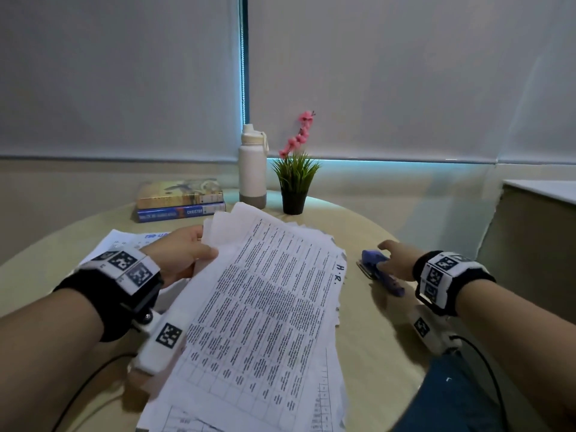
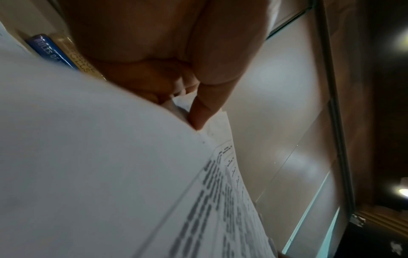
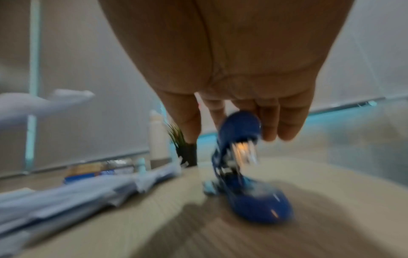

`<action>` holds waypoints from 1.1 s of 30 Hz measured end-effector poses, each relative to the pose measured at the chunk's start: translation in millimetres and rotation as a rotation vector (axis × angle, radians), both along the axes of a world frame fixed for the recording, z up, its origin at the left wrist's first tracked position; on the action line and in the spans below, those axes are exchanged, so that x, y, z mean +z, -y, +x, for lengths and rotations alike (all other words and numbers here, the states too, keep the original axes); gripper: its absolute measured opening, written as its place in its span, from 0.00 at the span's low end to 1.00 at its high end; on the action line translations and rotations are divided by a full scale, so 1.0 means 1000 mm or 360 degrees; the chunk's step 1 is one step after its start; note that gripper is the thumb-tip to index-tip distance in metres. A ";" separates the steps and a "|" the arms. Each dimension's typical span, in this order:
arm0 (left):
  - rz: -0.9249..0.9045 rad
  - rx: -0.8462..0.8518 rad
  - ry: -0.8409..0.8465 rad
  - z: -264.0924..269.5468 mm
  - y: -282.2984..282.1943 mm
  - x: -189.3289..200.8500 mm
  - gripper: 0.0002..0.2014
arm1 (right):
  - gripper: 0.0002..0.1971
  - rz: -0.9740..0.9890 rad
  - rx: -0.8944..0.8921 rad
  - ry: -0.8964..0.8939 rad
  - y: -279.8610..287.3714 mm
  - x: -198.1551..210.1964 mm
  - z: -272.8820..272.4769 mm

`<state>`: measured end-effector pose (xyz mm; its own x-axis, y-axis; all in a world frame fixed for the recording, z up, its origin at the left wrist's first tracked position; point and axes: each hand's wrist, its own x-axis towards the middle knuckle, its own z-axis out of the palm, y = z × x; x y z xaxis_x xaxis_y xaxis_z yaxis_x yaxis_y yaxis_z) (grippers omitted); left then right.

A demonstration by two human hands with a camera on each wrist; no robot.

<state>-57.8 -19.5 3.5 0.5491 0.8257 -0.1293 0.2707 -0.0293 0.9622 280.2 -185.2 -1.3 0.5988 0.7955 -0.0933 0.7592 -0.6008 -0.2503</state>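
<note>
My left hand (image 1: 202,247) grips a thick stack of printed papers (image 1: 265,307) by its upper left edge, thumb on top, and holds it tilted up off the round table. The left wrist view shows the thumb (image 2: 205,108) pressed on the top sheet of the papers (image 2: 88,157). To the right, a blue stapler (image 1: 372,259) lies on the table. My right hand (image 1: 389,254) reaches over it with fairly straight fingers. In the blurred right wrist view the stapler (image 3: 253,197) has its top arm hinged up against the fingers of my right hand (image 3: 229,132); the thumb stands apart.
Two stacked books (image 1: 180,201), a white bottle (image 1: 252,169) and a small potted plant (image 1: 294,182) stand at the table's far edge. Another printed sheet (image 1: 124,241) lies under my left wrist. A cabinet (image 1: 536,219) stands beyond the beige table (image 1: 374,338) at right.
</note>
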 end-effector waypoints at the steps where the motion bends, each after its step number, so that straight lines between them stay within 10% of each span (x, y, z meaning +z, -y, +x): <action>1: 0.0012 0.0006 0.0045 0.001 0.001 0.000 0.16 | 0.25 0.0138 -0.0028 0.0002 0.004 0.005 -0.003; 5: 0.0005 0.0084 0.0320 0.004 0.005 0.005 0.15 | 0.46 0.0993 0.0064 -0.0943 0.030 0.013 -0.035; 8: -0.0044 0.0138 0.0535 0.008 0.009 0.009 0.16 | 0.43 0.0857 0.0214 -0.1639 0.045 0.000 -0.065; 14: -0.0065 0.0057 0.0810 0.010 0.022 0.022 0.16 | 0.21 0.1166 0.0415 -0.1360 0.037 -0.001 -0.091; 17: 0.0112 -0.0001 0.0626 0.000 0.021 0.035 0.17 | 0.15 0.1219 0.0549 -0.0720 0.038 0.020 -0.087; 21: 0.1004 0.0213 0.0284 -0.018 0.017 0.068 0.46 | 0.13 0.0997 0.0703 0.0168 0.057 0.066 -0.097; 24: 0.1107 -0.0239 0.0122 -0.014 0.040 0.092 0.44 | 0.09 0.0843 0.0869 0.0509 0.066 0.096 -0.117; 28: 0.0832 -0.0457 0.0404 0.001 0.062 0.086 0.17 | 0.07 0.0930 0.0871 0.0506 0.060 0.105 -0.113; 33: 0.0542 -0.0168 0.0833 -0.007 0.059 0.067 0.18 | 0.34 0.1664 0.0412 -0.0338 0.066 0.072 -0.066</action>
